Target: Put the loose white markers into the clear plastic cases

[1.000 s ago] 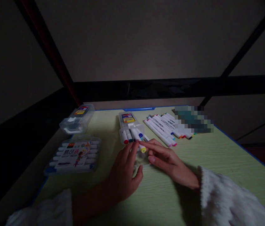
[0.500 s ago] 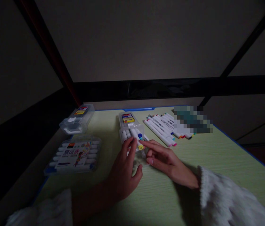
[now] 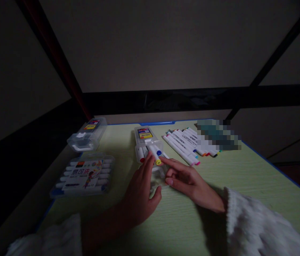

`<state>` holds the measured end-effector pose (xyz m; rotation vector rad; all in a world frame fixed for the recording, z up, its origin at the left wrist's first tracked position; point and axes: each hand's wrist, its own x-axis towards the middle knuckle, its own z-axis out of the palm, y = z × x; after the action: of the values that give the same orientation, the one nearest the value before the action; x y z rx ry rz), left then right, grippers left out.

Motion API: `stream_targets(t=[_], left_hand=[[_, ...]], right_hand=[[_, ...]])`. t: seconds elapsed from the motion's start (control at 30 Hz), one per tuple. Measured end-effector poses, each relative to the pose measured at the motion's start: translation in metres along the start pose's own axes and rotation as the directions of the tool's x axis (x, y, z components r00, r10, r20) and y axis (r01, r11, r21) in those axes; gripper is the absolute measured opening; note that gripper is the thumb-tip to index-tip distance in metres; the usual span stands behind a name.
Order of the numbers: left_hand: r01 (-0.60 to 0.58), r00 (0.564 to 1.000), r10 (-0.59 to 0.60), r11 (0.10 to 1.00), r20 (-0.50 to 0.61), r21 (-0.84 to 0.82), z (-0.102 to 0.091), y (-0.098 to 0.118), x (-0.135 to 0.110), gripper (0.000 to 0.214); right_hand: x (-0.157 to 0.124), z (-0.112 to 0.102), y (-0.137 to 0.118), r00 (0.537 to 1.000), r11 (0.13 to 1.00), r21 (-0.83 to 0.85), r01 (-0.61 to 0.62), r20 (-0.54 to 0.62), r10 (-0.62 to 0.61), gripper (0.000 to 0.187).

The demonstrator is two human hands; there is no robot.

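Observation:
In the middle of the table stands a clear plastic marker case (image 3: 142,141) with its lid (image 3: 158,173) folded down toward me. White markers sit in its mouth: a yellow-ended marker (image 3: 156,156) on top, a blue-ended marker (image 3: 158,152) and a red-ended marker (image 3: 141,156). My left hand (image 3: 141,193) is open, its straight fingertips against the left side of the yellow-ended marker and its thumb apart. My right hand (image 3: 185,179) has its index finger stretched to that marker's yellow end. Its other fingers are loosely curled beside the lid, and nothing shows in them.
Several loose white markers (image 3: 181,142) lie on the right, beside a pixelated patch (image 3: 216,135). At the left are a clear case (image 3: 91,133) and a flat pack of markers (image 3: 82,176). The light green table (image 3: 245,185) has a blue edge.
The yellow-ended marker has slid a little farther into the case, away from me. My left fingers have straightened, and the red marker end has come into sight. My right hand has barely moved.

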<state>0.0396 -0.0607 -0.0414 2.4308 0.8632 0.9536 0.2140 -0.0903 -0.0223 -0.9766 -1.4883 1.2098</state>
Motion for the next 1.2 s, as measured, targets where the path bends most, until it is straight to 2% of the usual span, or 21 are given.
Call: stream_targets(t=[0.43,0.73,0.9,1.03,1.2], left_hand=[[0.058,0.998,-0.058,0.997,-0.007,-0.047,0.0006,0.0015,0.0016,0.078],[0.063,0.998,-0.064,0.996,-0.019,-0.069,0.0017,0.001,0.0007,0.083],[0.098,0.995,-0.1,0.992,-0.02,-0.081,0.0025,0.0,0.0008,0.084],[0.072,0.997,-0.075,0.993,-0.031,-0.092,0.0046,-0.0023,0.0001,0.08],[0.097,0.995,-0.097,0.991,0.003,-0.096,0.0027,-0.0011,0.0008,0.077]], right_hand=[[0.0006,-0.0011,0.0004,0.999,0.999,0.03,-0.045,0.005,0.045,0.048],[0.0027,-0.0024,-0.0021,1.0,0.996,-0.091,0.003,-0.031,-0.006,0.041],[0.0027,-0.0026,-0.0008,1.0,0.994,-0.109,-0.018,-0.022,0.015,0.045],[0.0021,-0.0023,0.0005,0.999,0.995,-0.096,-0.036,-0.026,0.034,0.046],[0.0019,-0.0025,0.0018,0.999,0.996,-0.079,-0.031,-0.019,0.029,0.047]])
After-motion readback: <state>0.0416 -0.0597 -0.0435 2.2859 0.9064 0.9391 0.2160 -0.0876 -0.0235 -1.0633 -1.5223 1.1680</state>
